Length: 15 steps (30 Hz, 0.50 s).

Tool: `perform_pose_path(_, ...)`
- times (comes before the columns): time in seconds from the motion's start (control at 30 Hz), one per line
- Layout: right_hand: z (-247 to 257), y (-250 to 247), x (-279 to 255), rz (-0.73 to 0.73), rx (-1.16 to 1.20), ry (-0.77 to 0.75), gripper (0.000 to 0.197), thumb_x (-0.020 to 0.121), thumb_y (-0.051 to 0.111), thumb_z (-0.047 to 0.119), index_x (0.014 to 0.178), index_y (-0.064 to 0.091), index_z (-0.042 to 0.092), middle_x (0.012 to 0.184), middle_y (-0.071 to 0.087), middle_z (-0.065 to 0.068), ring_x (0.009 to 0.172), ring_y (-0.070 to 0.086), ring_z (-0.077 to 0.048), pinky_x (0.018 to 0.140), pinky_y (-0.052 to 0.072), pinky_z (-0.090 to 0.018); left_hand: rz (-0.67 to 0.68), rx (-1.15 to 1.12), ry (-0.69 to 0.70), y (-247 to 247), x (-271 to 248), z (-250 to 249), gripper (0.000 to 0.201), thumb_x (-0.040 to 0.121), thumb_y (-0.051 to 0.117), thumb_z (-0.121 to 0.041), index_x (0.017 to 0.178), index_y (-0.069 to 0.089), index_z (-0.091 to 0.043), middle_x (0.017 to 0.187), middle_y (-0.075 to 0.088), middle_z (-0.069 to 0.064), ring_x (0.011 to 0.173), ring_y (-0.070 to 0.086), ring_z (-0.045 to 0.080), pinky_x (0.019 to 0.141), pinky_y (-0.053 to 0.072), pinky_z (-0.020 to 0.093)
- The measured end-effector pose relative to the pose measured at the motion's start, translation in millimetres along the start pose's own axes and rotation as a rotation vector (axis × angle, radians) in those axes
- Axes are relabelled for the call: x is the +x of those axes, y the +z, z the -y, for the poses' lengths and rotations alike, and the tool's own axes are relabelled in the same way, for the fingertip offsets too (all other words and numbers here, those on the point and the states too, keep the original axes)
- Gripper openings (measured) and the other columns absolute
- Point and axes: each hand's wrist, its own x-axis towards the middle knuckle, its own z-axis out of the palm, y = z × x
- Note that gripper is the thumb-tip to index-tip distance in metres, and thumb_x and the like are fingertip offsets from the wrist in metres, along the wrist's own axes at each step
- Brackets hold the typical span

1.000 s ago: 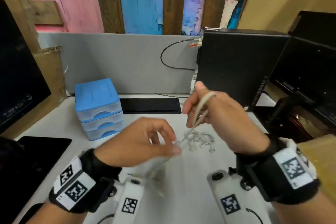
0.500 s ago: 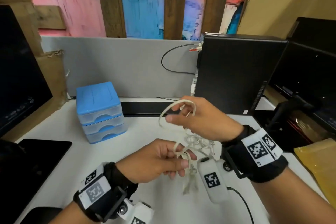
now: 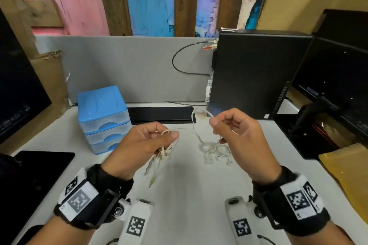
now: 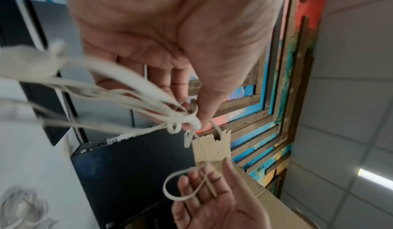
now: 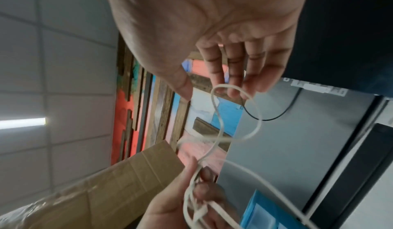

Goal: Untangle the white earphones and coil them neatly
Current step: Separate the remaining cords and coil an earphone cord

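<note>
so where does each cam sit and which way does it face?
Head: on the head, facing down and forward at the desk; shows left hand and right hand.
Left wrist: along the left hand at the earphones.
Right wrist: along the right hand at the cord loop.
Shared: all three show both hands and the cord.

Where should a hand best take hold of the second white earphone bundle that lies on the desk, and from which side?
Probably from above, pinching the loose cable loops at the middle of the earphone bundle. It lies flat on the desk, and its buds stick out at the near edge.
</note>
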Motion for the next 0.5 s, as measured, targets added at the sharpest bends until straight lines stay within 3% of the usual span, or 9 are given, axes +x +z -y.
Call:
perform_pose_path(0.1, 10.0, 12.0, -7.9, -0.069, 0.017, -0.078, 0.020, 0.087, 0.075, 0.022, 0.082, 0.061, 0.008, 0.074, 0.060, 0.002, 0.062, 0.054, -0.010, 0.053, 0.045, -0.021, -0.012, 0.019, 0.005, -1.2, -0.6, -2.1, 0.031, 0.071, 0.082, -0.050, 0.063, 0.069, -0.022, 0.067, 0.067, 0.003, 0.065, 0.059, 0.014, 0.069, 0.046, 0.028)
perform_pose_path(0.13, 11.9, 15.3, -11.0, -0.092, 0.011, -0.104, 0.021, 0.085, 0.076, 0.024, 0.084, 0.061, 0.011, 0.076, 0.061, 0.004, 0.063, 0.054, -0.009, 0.054, 0.044, -0.021, -0.015, 0.026, 0.007, 0.0, -2.1, -3.8, 0.031, 0.073, 0.080, -0.050, 0.063, 0.070, -0.022, 0.069, 0.069, 0.004, 0.066, 0.060, 0.013, 0.070, 0.045, 0.029)
perform_pose_path(0.2, 13.3, 21.2, -17.4, -0.165, -0.085, -0.187, 0.027, 0.081, 0.075, 0.031, 0.100, 0.060, 0.020, 0.094, 0.063, 0.010, 0.086, 0.062, -0.009, 0.070, 0.048, -0.022, -0.027, 0.047, 0.015, 2.1, -4.2, -5.9, 0.030, 0.075, 0.070, -0.048, 0.063, 0.071, -0.020, 0.071, 0.071, 0.005, 0.065, 0.061, 0.012, 0.069, 0.044, 0.028)
perform_pose_path(0.27, 10.7, 25.9, -23.5, -0.237, -0.220, -0.309, 0.044, 0.080, 0.074, 0.031, 0.118, 0.053, 0.023, 0.115, 0.058, 0.009, 0.110, 0.058, -0.014, 0.087, 0.045, -0.019, -0.048, 0.071, 0.025, 4.8, -6.4, -6.7, 0.028, 0.075, 0.070, -0.043, 0.064, 0.072, -0.017, 0.067, 0.070, 0.003, 0.060, 0.059, 0.010, 0.063, 0.044, 0.026)
perform_pose_path(0.33, 8.9, 28.5, -26.6, -0.239, -0.316, -0.430, 0.047, 0.081, 0.074, 0.029, 0.122, 0.053, 0.018, 0.121, 0.054, 0.005, 0.115, 0.054, -0.015, 0.093, 0.041, -0.019, -0.054, 0.072, 0.033, 7.2, -8.1, -7.1, 0.026, 0.072, 0.074, -0.039, 0.066, 0.072, -0.014, 0.063, 0.065, 0.003, 0.056, 0.057, 0.012, 0.055, 0.043, 0.022)
perform_pose_path(0.43, 8.4, 31.5, -29.0, -0.192, -0.407, -0.497, 0.037, 0.080, 0.078, 0.032, 0.109, 0.062, 0.014, 0.114, 0.056, 0.003, 0.113, 0.052, -0.013, 0.094, 0.038, -0.016, -0.023, 0.020, 0.022, 11.1, -11.7, -12.3, 0.028, 0.069, 0.075, -0.036, 0.068, 0.072, -0.009, 0.056, 0.060, 0.002, 0.047, 0.050, 0.012, 0.045, 0.038, 0.019)
perform_pose_path(0.5, 8.7, 32.9, -30.1, -0.169, -0.412, -0.509, 0.029, 0.081, 0.077, 0.040, 0.089, 0.064, 0.016, 0.099, 0.058, 0.005, 0.103, 0.054, -0.015, 0.087, 0.043, -0.025, -0.007, -0.010, 0.020, 12.2, -13.7, -15.9, 0.031, 0.072, 0.072, -0.038, 0.065, 0.072, -0.008, 0.054, 0.059, 0.000, 0.044, 0.048, 0.012, 0.044, 0.037, 0.019)
